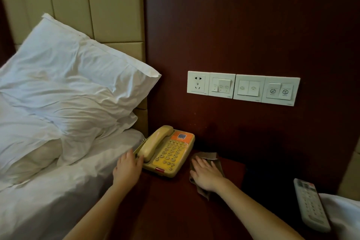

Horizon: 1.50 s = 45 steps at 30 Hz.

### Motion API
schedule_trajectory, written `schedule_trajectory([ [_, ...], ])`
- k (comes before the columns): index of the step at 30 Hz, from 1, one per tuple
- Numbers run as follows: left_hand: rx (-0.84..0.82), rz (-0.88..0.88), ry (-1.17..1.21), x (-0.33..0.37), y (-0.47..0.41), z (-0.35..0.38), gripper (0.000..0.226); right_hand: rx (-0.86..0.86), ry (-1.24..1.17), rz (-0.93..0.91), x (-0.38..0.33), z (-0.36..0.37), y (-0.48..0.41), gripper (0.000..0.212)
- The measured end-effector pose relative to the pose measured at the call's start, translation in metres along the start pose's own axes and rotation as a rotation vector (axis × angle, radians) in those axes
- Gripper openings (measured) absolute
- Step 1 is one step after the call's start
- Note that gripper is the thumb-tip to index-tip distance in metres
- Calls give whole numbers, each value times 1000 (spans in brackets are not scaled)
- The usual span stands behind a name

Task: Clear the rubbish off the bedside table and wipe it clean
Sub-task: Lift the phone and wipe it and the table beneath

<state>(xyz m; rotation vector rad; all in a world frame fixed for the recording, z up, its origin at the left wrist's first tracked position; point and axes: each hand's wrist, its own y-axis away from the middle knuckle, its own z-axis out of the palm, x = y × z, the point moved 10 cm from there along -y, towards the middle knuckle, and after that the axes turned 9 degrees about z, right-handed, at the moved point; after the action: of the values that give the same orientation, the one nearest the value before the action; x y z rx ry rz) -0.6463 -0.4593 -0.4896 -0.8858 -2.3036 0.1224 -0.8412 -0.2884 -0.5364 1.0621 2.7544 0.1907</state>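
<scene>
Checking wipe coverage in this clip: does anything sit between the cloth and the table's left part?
Yes. The yellow telephone stands on the bedside table directly left of the brown cloth, which lies under the flat right hand. The left hand touches the telephone's near-left end.

We see a dark wood wall panel [243, 25] at right, a beige padded headboard [109, 6] upper left, and dim light.

On the bench [165, 200], the yellow phone [167, 152] blocks the back left corner, hard against the bed [58, 191]. A cloth [210, 159] lies just right of it. A white remote [309, 204] sits at the right edge. Between cloth and remote, and along the front, the dark top lies open.
</scene>
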Motion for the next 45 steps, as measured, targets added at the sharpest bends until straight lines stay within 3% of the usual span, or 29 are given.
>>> schedule_trajectory([
  [7,-46,-14,64,4,-6,19,55,-68,82,-285,-56,29,80,59],
  [14,-38,-38,71,11,-7,26,68,-5,6,-108,-25,11,28,58],
  [24,-68,-6,161,-6,-24,25,62,92,-22,95,18,-11,-29,58],
  [30,-56,-25,231,1,-23,30,73,66,37,-76,-5,3,12,56],
  [33,-21,-59,248,-1,-24,27,62,222,93,-154,-17,-5,42,47],
  [36,9,-80,252,-1,-21,22,55,345,-99,-108,-10,-27,45,34],
  [40,3,-71,336,3,-21,22,50,544,-500,6,14,-69,32,35],
  [45,-38,-64,312,4,-27,23,51,641,-664,-71,6,-118,13,35],
])
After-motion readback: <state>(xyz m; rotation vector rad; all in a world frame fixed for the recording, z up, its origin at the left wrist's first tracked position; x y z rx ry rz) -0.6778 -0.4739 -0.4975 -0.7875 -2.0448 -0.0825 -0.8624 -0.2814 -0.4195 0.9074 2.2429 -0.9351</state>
